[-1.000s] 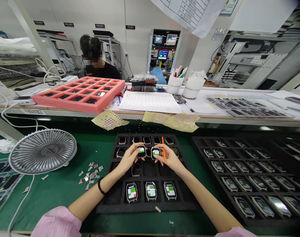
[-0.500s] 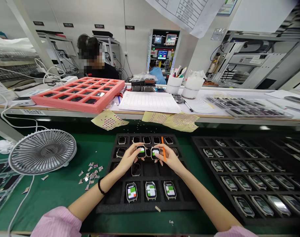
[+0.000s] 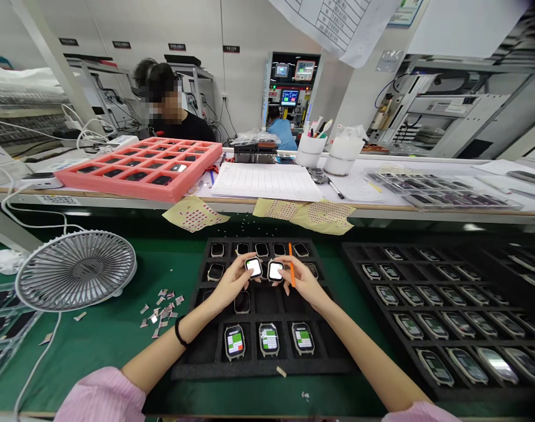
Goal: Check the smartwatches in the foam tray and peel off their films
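My left hand [image 3: 230, 283] pinches a small smartwatch body [image 3: 254, 266] whose screen glows white. A second watch body [image 3: 275, 270], also white on screen, is held in my right hand [image 3: 303, 283], which also grips an orange pen [image 3: 291, 271] between its fingers. Both hands hover over the middle of a black foam tray [image 3: 267, 367]. Three watches with green and white screens [image 3: 268, 339] lie in the tray's front row. Several dark watches [image 3: 261, 249] fill its back row.
A grey desk fan [image 3: 77, 269] lies left on the green mat, with paper scraps [image 3: 161, 305] beside it. A second black tray of watches [image 3: 443, 310] sits right. Behind are a pink tray [image 3: 142, 165], paper sheets [image 3: 267, 181], pen cups [image 3: 310, 151] and a seated person [image 3: 168, 111].
Both held watch screens changed from a green-and-white pattern to plain white. The hands barely moved.
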The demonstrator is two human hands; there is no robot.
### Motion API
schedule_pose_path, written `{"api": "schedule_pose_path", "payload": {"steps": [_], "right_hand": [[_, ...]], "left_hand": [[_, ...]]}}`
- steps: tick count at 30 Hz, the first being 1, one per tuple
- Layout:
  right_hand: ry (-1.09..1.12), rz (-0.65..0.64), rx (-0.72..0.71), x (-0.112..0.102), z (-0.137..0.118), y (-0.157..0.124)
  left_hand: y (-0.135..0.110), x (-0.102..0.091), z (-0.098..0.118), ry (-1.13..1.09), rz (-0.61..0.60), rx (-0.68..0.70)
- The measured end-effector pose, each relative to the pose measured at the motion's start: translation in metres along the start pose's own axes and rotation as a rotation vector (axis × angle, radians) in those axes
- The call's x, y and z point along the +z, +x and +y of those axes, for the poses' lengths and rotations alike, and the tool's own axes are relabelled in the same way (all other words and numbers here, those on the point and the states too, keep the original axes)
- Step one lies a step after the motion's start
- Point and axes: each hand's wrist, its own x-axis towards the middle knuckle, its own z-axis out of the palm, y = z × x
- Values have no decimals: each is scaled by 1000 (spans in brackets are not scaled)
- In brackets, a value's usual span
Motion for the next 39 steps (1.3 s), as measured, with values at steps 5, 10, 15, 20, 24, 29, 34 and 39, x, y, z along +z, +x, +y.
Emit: {"api": "schedule_pose_path", "payload": {"steps": [5,10,15,20,24,29,34,39], "right_hand": [[-10,-44,-8,-1,1,-1],[-10,14,3,-1,-1,0],[-35,82,7,-1,-2,0],[-75,103,16,-2,0,0],[-75,74,6,-1,0,-1],[-96,25,-3,0,-2,-4],[-114,36,-8,1,-3,-3],[-79,95,23,0,-1,-2]], "left_hand": [[-1,0,0,4,14,10],[0,-1,4,6,42,-26],[0,-1,7,0,51,-42],[0,-1,5,-17,49,-54],[0,-1,3,-21,42,3],[0,-2,2,13,16,41],[-1,-1,3,18,54,27],[-1,0,8,1,103,-48]]}}
